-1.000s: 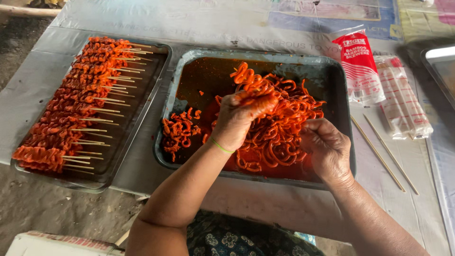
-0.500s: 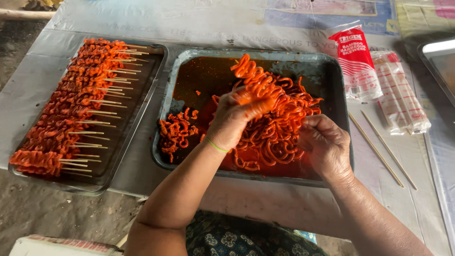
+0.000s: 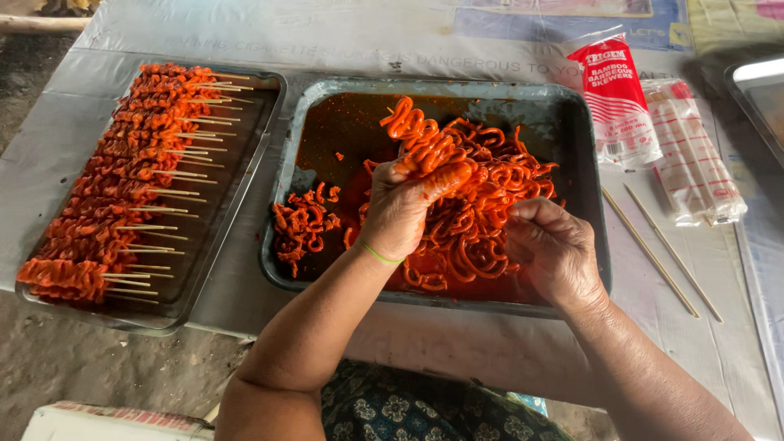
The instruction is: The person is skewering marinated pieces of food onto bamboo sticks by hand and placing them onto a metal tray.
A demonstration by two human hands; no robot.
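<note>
My left hand (image 3: pixel 408 208) grips a zigzag strip of orange marinated meat (image 3: pixel 420 139) and lifts it above the middle metal tray (image 3: pixel 572 114). My right hand (image 3: pixel 551 245) rests lower at the tray's right front, fingers curled into the pile of orange meat strips (image 3: pixel 482 229); whether it holds a skewer is hidden. Red sauce coats the tray bottom and my left fingers. A smaller clump of meat pieces (image 3: pixel 298 224) lies at the tray's left.
A dark tray (image 3: pixel 237 196) on the left holds several finished meat skewers (image 3: pixel 122 180) in a row. Two loose bamboo sticks (image 3: pixel 661 249) lie right of the middle tray, beside two bags of skewers (image 3: pixel 621 98). Another metal tray (image 3: pixel 755 86) shows at far right.
My left hand has raised the meat strip slightly higher over the pile. The right hand stays in about the same place.
</note>
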